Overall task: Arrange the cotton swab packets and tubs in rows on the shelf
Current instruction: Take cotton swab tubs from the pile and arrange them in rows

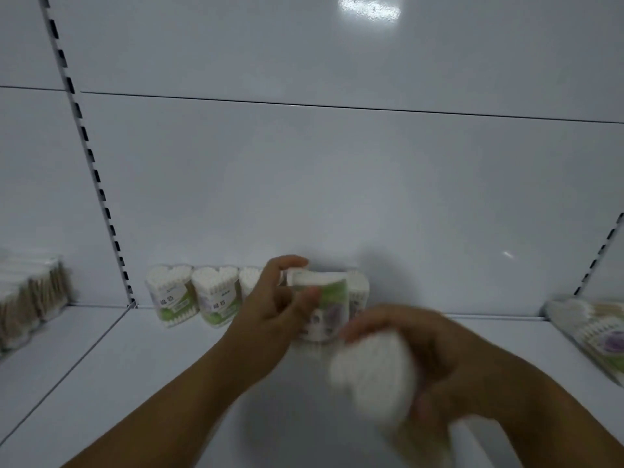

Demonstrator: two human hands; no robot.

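Observation:
A row of heart-shaped cotton swab tubs (172, 295) stands against the back wall of the white shelf (141, 373); a second tub (217, 298) is next to the first, and further ones are partly hidden behind my hands. My left hand (270, 309) grips a tub with a green and purple label (326, 305) at the row's right end, thumb and fingers curled round it. My right hand (435, 359) holds another heart-shaped tub (374, 376), blurred, in front of the row and lower.
On the neighbouring shelf at the left stand packs of wooden-stick swabs (30, 298). A swab packet (594, 332) lies tilted at the far right. Slotted uprights (98, 184) divide the bays. White shelf surface stretches in front of the row.

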